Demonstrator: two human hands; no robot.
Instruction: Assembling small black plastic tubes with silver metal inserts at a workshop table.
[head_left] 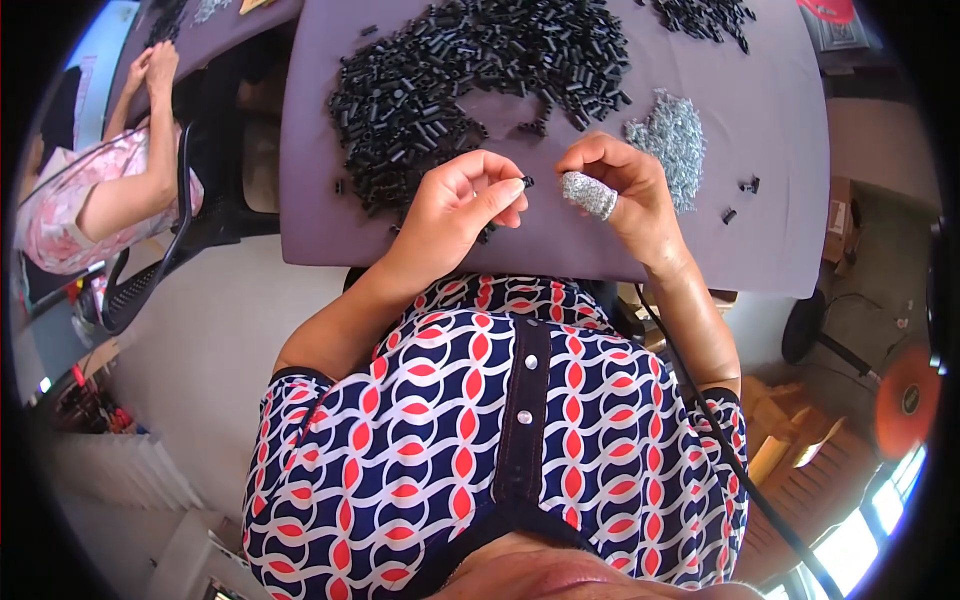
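My left hand is closed, with a small black plastic piece pinched between thumb and forefinger. A short gap away, my right hand has its fingers curled toward the thumb. A silvery, glittery cover wraps that thumb; what its fingertips hold, if anything, cannot be made out. Beyond my left hand spreads a large heap of short black plastic tubes. Just right of my right hand lies a pile of small silver metal pieces, too fine to name.
The table has a purple-grey cloth. Two loose black parts lie at its right, and another black pile at the far right. A cable runs down beside me. At left, another person works at a second table.
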